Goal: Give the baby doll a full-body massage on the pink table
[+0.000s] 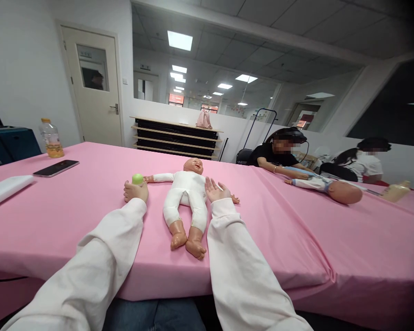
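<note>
A baby doll [186, 186] with a white cloth body lies face up on the pink-covered table, its feet towards me. My left hand [135, 191] is wrapped around an object with a round light green top [137, 178]; the rest of that object is hidden by my fingers. The doll's hand on that side lies close beside it. On the other side of the doll, my right hand [218, 189] is turned palm up with its fingers stretched, close against the doll's arm and holding nothing.
At left are a phone [56, 168], a white case-like object [7, 190] and a bottle of yellowish liquid [51, 139]. On the right, a person [279, 149] leans over another doll [343, 191]; a pale bottle [396, 191] lies beyond. A second person [360, 161] sits farther off.
</note>
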Action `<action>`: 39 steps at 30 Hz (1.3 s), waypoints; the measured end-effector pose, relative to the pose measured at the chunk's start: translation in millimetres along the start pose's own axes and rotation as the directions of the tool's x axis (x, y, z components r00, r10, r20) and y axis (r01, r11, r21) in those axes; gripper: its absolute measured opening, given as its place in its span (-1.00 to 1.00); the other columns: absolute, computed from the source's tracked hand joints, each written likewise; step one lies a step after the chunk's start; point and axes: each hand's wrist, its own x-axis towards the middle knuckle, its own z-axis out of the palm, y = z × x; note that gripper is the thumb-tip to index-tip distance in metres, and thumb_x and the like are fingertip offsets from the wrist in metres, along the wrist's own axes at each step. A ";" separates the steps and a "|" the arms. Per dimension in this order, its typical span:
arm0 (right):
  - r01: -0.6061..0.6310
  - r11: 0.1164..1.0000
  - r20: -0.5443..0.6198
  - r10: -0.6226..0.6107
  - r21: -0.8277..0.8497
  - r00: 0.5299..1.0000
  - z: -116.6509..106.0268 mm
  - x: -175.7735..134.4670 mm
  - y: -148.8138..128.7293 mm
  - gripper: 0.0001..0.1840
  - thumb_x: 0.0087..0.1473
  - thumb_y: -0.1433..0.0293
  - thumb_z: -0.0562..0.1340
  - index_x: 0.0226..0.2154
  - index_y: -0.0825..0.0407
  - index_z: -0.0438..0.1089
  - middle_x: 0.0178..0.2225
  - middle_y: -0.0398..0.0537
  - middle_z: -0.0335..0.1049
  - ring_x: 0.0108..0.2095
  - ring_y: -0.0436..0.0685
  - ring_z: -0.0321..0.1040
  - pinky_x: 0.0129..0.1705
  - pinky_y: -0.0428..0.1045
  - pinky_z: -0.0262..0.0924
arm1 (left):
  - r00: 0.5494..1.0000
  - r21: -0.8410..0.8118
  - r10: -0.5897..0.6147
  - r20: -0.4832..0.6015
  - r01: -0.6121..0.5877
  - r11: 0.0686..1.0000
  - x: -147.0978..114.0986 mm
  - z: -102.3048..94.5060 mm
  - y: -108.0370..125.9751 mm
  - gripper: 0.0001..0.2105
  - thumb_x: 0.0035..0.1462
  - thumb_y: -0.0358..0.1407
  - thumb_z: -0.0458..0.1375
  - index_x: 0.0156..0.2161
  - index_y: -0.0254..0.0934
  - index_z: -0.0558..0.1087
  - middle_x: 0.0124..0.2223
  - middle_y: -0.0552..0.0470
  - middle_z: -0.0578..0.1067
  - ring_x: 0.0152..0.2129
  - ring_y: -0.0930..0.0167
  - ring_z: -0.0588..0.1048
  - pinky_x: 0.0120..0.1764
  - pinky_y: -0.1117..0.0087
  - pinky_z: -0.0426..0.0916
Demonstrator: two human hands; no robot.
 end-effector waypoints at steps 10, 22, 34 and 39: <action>-0.442 0.892 0.202 0.452 -0.096 0.869 14.1 -9.2 43.5 -0.32 0.24 0.09 -0.29 0.05 0.27 0.16 0.09 0.31 0.21 0.01 0.20 0.31 -0.09 0.09 0.27 | 0.884 0.066 0.285 0.371 -0.331 0.941 5.5 12.2 -11.3 -0.36 -0.03 -0.23 0.20 0.15 -0.26 0.07 0.07 -0.23 0.36 -0.02 0.09 0.37 -0.03 0.11 0.22; -0.378 0.918 0.169 0.394 -0.118 0.904 14.7 -11.2 47.1 -0.34 0.25 0.12 -0.32 -0.04 0.22 0.24 -0.20 0.14 0.42 -0.25 0.11 0.43 -0.08 0.11 0.25 | 0.094 -0.058 0.977 -0.191 -0.995 0.084 -53.4 -5.0 2.5 -0.75 0.10 -0.34 0.08 -0.10 -0.17 0.44 -0.05 -0.07 0.47 -0.12 0.28 0.37 -0.06 0.23 0.17; -0.384 0.923 0.127 0.386 -0.038 0.914 12.0 -8.6 46.2 -0.35 0.26 0.14 -0.30 0.06 0.24 0.17 -0.13 0.18 0.41 -0.16 0.13 0.42 -0.17 0.03 0.29 | 0.774 -0.298 0.633 -0.012 -0.607 0.736 -26.2 7.6 2.4 -0.51 0.00 -0.24 0.18 0.07 -0.27 0.25 -0.01 -0.13 0.43 -0.07 0.25 0.40 -0.05 0.25 0.28; -0.387 0.921 0.139 0.388 -0.034 0.911 11.9 -9.0 46.2 -0.33 0.25 0.13 -0.31 0.11 0.24 0.13 -0.03 0.18 0.36 -0.12 0.16 0.39 -0.17 0.03 0.28 | 0.957 -0.206 0.205 0.206 -0.162 0.965 10.1 10.9 -9.7 -0.32 -0.10 -0.26 0.25 0.14 -0.29 0.12 0.04 -0.20 0.39 -0.06 0.23 0.42 -0.09 0.30 0.30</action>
